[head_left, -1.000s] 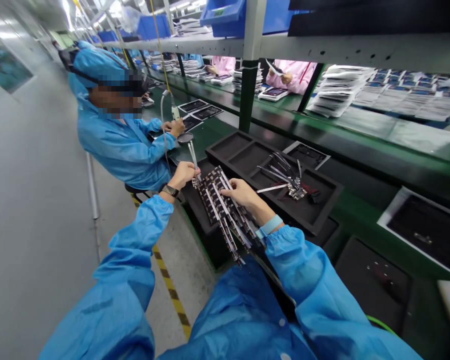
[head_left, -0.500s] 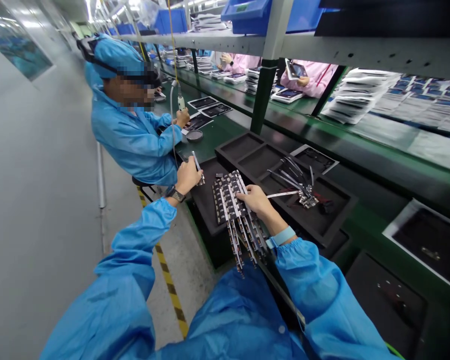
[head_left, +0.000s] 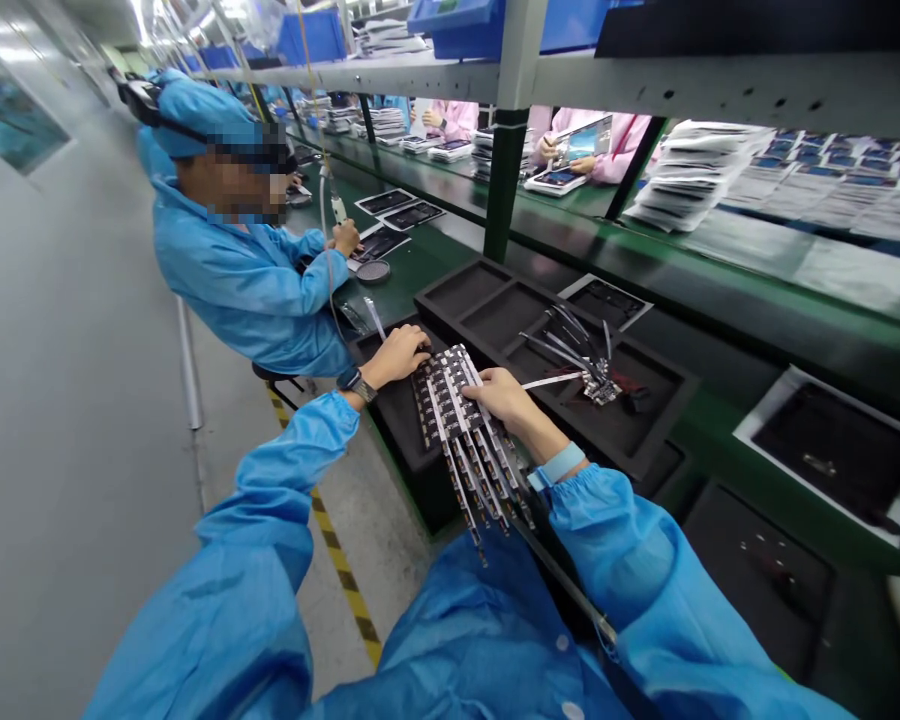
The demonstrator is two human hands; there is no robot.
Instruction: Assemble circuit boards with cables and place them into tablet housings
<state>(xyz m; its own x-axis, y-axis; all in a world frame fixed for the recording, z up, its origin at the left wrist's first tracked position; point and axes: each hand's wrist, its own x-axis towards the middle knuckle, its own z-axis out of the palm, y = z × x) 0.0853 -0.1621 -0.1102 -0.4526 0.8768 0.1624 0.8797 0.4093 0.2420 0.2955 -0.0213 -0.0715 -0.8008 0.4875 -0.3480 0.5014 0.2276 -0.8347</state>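
- the thing: a fan of thin black-and-white flex strips [head_left: 461, 430], spread like a hand of cards. It's held over the near edge of the tray, tails hanging toward the person's lap.
- right hand [head_left: 506, 395]: clamped on the fan from the right side, thumb across the top.
- left hand [head_left: 399, 352]: curled up at the fan's top-left corner, fingertips touching the strip ends. A pair of slim silver tweezers [head_left: 375, 320] pokes out the back of the fist, so it's closed on those. Can't see the tips.
- step, my guess: working the upper ends of the strips with the tweezers, one at a time.
- what the next move needs: the strips overlap closely, so I'd say a rock-steady right hand and a tweezer tip landing on just one end.
- under it: black foam compartment tray [head_left: 487, 290], with a loose pile of similar strips [head_left: 581, 365] well apart from the fan.
- around: green workbench [head_left: 435, 260]; a co-worker in a blue smock [head_left: 240, 280] at the next station.
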